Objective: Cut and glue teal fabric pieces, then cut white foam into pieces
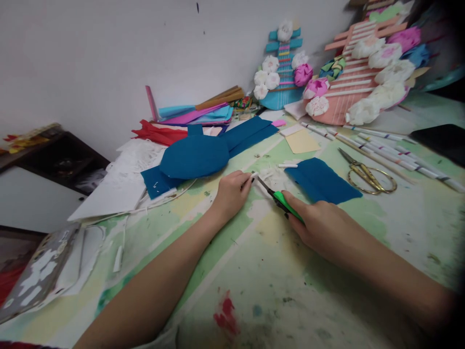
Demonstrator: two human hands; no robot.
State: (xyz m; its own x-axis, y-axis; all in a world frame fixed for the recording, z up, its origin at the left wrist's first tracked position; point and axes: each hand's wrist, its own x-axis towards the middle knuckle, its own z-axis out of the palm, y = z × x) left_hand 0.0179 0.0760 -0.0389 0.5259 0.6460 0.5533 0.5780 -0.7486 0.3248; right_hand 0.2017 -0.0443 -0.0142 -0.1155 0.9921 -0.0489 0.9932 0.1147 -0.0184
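My left hand [232, 192] rests on the table, fingers pinched on a small white stick-like piece [255, 175], most of which is hidden. In my right hand [319, 225] is a green and black utility knife [286, 204], its blade pointing away and to the left, right by the white piece; I cannot tell whether they touch. Just beyond the knife lie white scraps and a short white stick [288, 166]. A dark blue sheet [323, 182] lies to the right. Left of my left hand is a dark blue rounded cutout [196, 157] with strips.
Gold-handled scissors [370, 177] lie at right, near several rolled paper sticks [407, 157] and a black phone-like slab [441, 140]. Blue [281, 72] and pink [358, 77] flower-trimmed, instrument-shaped crafts lean at the wall. Folded coloured paper [203, 114] and white sheets [112, 194] are at left.
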